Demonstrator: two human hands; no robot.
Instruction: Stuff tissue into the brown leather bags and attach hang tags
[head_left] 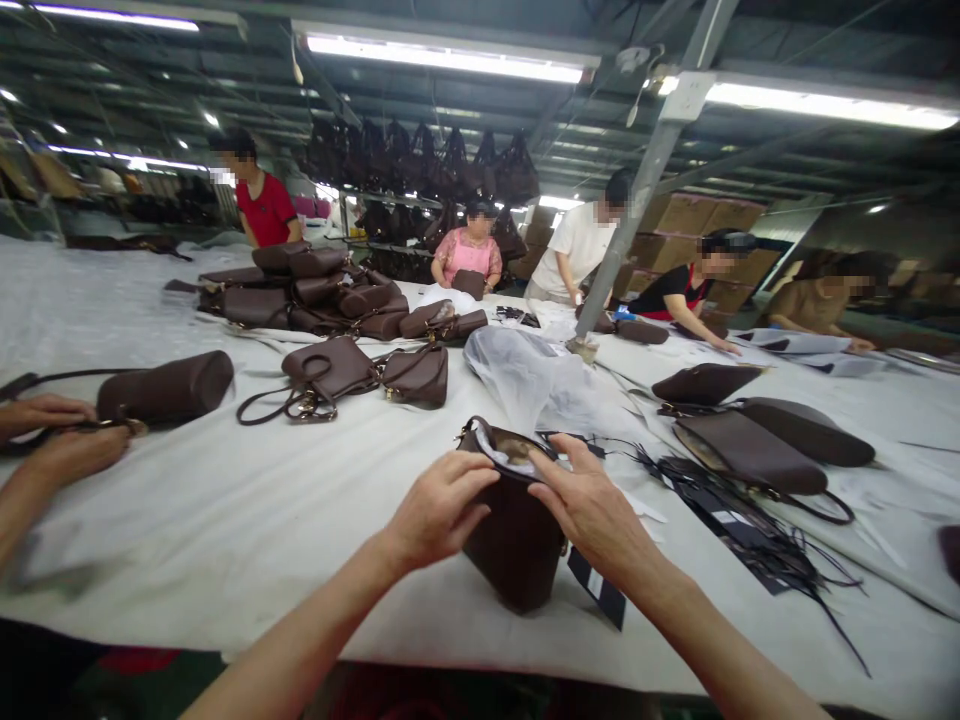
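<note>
A dark brown handbag [514, 555] stands upright in front of me at the table's near side, its mouth open upward. White stuffing paper [487, 440] and a tan lining show inside. My left hand [442, 500] holds the left side of the rim, fingers along the top edge and thumb lower on the outer face. At the right side of the rim, my right hand [592, 505] grips with the thumb outside and the index finger over the mouth; its other fingers are spread. A black tag [596, 590] lies against the bag's lower right.
A pile of brown bags [300, 290] lies at the back left. More bags [750, 450] and black tags with cords [735, 530] are at right. Clear plastic [525, 370] lies behind my bag; a post [645, 180] rises beyond. A co-worker's hands [82, 435] work at left.
</note>
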